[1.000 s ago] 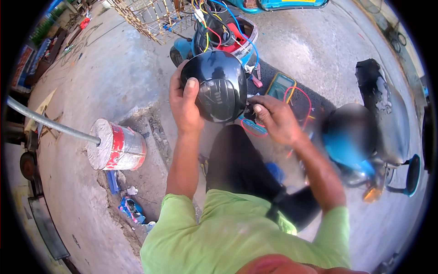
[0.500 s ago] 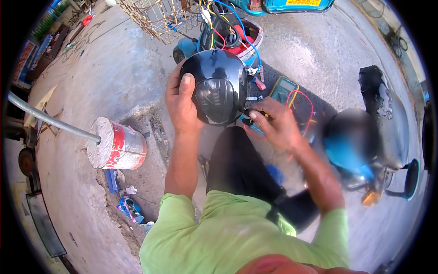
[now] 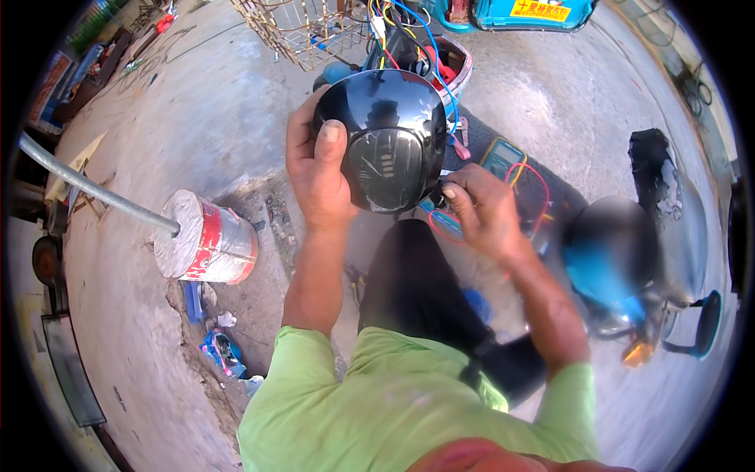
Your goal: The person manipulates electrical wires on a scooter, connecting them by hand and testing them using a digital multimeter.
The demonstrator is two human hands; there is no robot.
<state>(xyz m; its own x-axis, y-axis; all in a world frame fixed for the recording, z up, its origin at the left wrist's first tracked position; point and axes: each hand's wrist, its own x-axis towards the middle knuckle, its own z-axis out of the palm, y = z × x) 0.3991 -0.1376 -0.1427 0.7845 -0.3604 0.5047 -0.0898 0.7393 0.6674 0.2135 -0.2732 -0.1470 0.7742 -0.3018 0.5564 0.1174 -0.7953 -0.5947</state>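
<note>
A glossy black rounded dashboard housing [image 3: 383, 153] with a scratched clear display window is held up above my knee. My left hand [image 3: 321, 165] grips its left side, thumb on the front face and fingers behind it. At the lower right edge of the housing, my right hand [image 3: 484, 206] pinches a small dark piece, which looks like a cable end or plug; the fingers hide most of it. Just past the right hand lies a yellow-rimmed multimeter [image 3: 499, 157] on a dark mat, with a red lead [image 3: 543, 179] looping from it.
Behind the housing are loose coloured wires [image 3: 395, 23], a rusty wire basket [image 3: 303, 27] and a blue vehicle part [image 3: 535, 14]. A cement-filled bucket with a metal pole [image 3: 220, 242] stands left. Blue and black shells with a mirror [image 3: 700, 326] sit right.
The view has shifted slightly, with surroundings moving right. The housing has turned a little, so its display window faces me more. Both hands keep their grips.
</note>
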